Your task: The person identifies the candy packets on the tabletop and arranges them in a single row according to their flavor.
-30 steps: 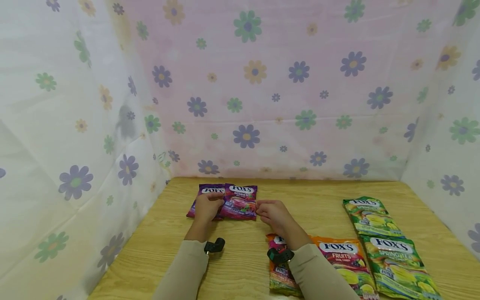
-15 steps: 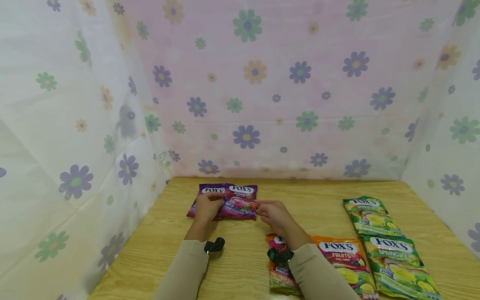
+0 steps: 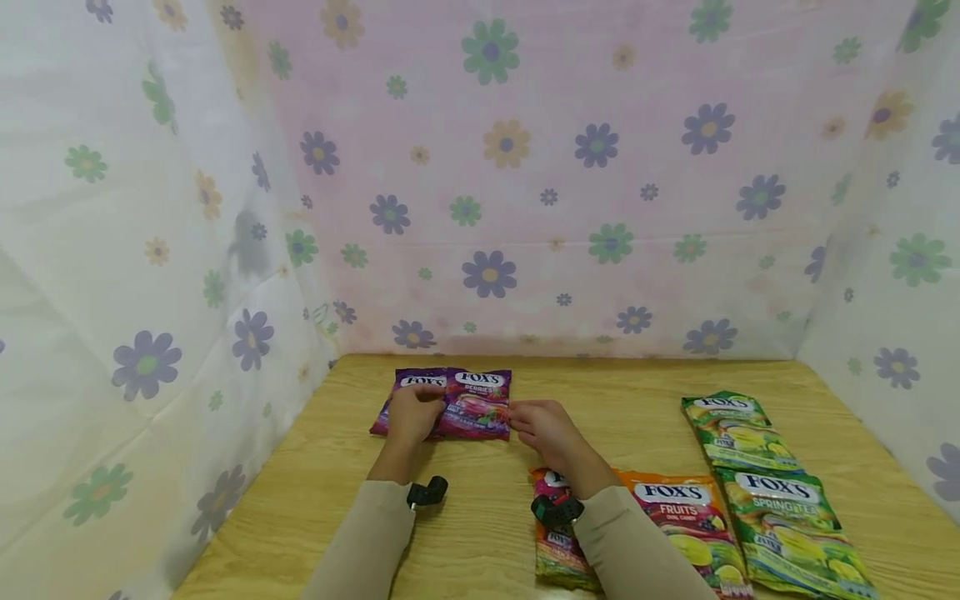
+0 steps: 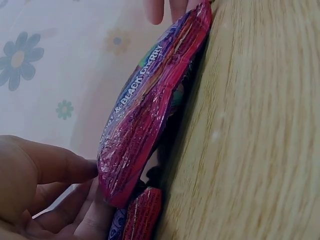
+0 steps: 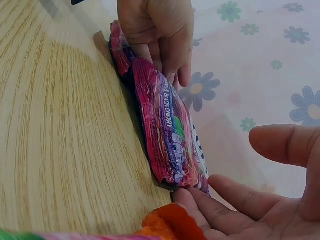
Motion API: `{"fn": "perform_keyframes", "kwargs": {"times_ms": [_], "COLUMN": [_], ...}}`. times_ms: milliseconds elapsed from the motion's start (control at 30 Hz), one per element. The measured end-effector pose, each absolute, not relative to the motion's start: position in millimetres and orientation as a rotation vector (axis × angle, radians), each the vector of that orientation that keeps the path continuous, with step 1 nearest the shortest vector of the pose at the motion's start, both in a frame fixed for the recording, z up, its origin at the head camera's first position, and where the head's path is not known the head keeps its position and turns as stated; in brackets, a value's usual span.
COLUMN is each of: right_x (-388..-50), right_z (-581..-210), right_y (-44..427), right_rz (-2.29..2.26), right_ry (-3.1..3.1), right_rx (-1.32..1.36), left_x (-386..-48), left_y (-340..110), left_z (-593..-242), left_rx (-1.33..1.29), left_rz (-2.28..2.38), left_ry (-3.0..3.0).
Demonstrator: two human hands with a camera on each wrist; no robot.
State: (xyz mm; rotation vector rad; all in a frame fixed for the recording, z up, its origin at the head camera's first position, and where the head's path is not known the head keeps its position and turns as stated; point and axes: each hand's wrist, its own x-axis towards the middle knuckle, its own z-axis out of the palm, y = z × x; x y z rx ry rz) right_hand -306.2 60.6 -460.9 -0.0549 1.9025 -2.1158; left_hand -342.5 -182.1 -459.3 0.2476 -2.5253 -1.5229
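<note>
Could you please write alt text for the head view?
A left hand pinches, and a right hand touches, a purple candy bag overlapping a second purple bag on a wooden table. Orange bags and green bags lie to the right.

Flower-print cloth walls [image 3: 555, 154] behind and beside a wood-grain table [image 3: 480, 508]

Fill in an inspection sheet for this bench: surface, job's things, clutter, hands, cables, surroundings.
Surface: table, light wood grain.
Job's things: left purple bag and right purple bag, lying side by side with edges meeting.
Clutter: two orange bags at front right, partly hidden by the right forearm; two green bags further right.
Left hand: pinches the right purple bag's left edge.
Right hand: fingertips at that bag's right edge, thumb apart.
Cables: nothing seen.
Surroundings: flowered cloth behind and on both sides.
</note>
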Motion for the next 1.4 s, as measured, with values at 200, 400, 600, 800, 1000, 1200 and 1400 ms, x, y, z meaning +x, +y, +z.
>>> {"fn": "perform_keyframes", "kwargs": {"times_ms": [200,400,600,800,1000,1200,1400], "right_x": [-304,-304,-305,-307,-308,-306,-302], "right_z": [-460,-458,-456,-455,-453,-452,-441], "right_y": [59,59,58,59,59,60,63], "right_rz": [-2.099,-2.094,-2.087,-2.098,-2.109,-2.106,-2.049], "right_ry": [1.913,1.927,1.923,1.881,1.858,1.89,2.027], "right_rx": [-0.08,-0.065,-0.07,-0.085,-0.094,-0.106,-0.137], "left_x": [-341,-341,-339,-340,-341,-339,-334], "left_y": [-182,-181,-182,-184,-185,-182,-173], "left_z": [-457,-455,-450,-448,-447,-446,-440], "left_rx": [0.255,0.229,0.22,0.203,0.199,0.194,0.086], "left_rz": [-1.474,-1.419,-1.413,-1.385,-1.38,-1.376,-1.305], "left_ry": [-2.55,-2.577,-2.596,-2.612,-2.611,-2.615,-2.621]}}
